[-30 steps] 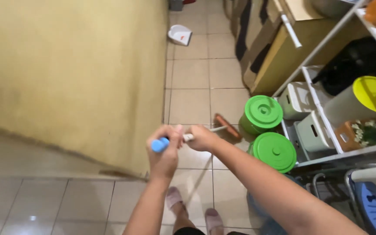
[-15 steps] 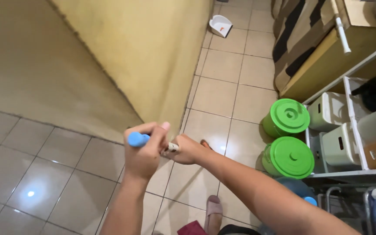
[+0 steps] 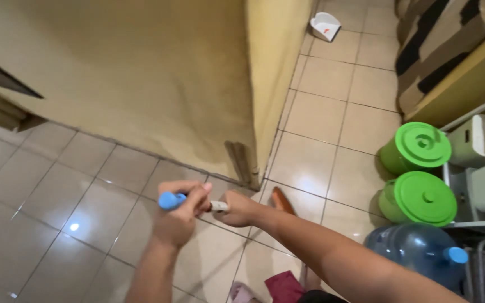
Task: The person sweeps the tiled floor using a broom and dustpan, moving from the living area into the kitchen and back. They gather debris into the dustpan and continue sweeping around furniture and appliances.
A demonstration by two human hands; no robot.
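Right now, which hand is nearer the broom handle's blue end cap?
Left. The left hand grips the handle right at the blue end cap, fingers wrapped beside it. The right hand grips further down the handle, apart from the cap.

Lighting was warm and kinda dim, everything tinted yellowish. An overhead lamp left a small glare dot on the glossy floor tiles [image 3: 74, 226], plus a softer sheen patch beyond the wall corner [image 3: 252, 163]. Shadows stayed soft. Lines bowed toward the edges, wide-lens style, and the forearms looked slightly smeared with motion blur.
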